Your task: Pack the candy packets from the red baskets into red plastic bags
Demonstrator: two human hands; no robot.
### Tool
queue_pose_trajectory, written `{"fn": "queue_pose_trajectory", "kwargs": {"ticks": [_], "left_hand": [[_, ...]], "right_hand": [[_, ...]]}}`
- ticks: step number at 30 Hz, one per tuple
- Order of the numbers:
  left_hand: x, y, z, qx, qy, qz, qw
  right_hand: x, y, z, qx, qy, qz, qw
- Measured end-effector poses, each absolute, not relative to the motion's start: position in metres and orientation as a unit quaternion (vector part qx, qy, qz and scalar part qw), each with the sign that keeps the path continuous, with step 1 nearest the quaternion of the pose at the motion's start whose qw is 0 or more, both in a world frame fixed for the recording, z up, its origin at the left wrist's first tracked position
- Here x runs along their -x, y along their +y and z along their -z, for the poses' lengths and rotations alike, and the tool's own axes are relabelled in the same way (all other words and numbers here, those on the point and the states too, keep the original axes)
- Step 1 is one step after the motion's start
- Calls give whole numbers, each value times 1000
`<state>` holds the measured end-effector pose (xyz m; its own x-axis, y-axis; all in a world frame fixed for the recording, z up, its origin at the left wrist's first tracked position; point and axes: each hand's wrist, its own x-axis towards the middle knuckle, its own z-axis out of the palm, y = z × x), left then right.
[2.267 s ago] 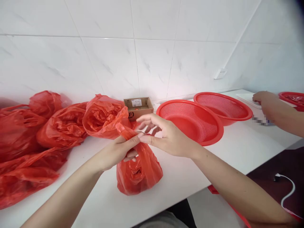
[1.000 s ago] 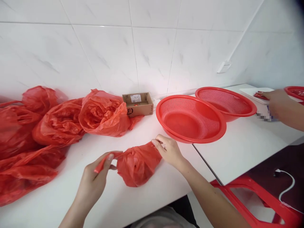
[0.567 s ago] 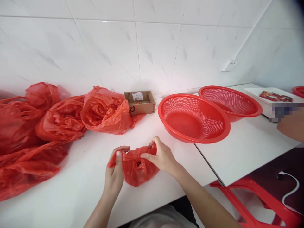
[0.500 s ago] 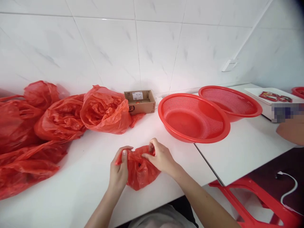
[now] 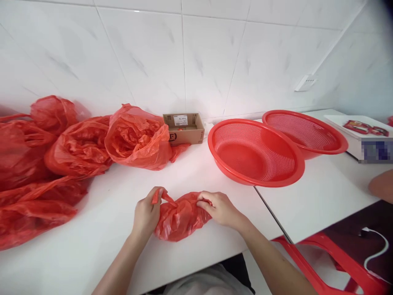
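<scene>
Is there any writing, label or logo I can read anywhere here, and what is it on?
Cardboard box, front face: a dark round logo, partly hidden behind a red bag; not readable.
Same box, inner flap: a white printed label; too small to read.
Flat packets on the white tray at far right: coloured print, blurred.
Nothing else carries text.

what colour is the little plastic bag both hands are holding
Red, translucent plastic bag, gripped by the left hand and right hand; seen in the head view.

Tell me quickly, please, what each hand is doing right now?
Left hand: closed, pinching one end of the small red bag.
Right hand: closed, gripping the bag's other end.
</scene>
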<state>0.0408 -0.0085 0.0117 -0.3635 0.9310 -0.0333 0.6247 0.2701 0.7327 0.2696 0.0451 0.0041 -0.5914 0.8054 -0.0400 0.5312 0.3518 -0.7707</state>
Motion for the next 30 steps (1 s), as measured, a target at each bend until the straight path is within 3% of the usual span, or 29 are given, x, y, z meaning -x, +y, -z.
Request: {"fn": "queue_pose_trajectory", "kwargs": {"ticks": [6,10,13,22,30], "left_hand": [[-23,13,-23,-524,781,-253,228],[-40,4,-38,-510,768,-301,243],[-56,-4,-28,-531,749,-328,223],[-38,1,2,-608,735,-212,213],[-29,5,11,-591,744,-238,203]], "right_hand": [[-259,65,-4,473,-800,-304,212],[-243,71,-6,498,-789,-299,199],[-232,70,-2,493,-784,-330,184],[-240,73,-1,404,-749,-505,145],[-254,71,10,428,-721,-482,256]]}}
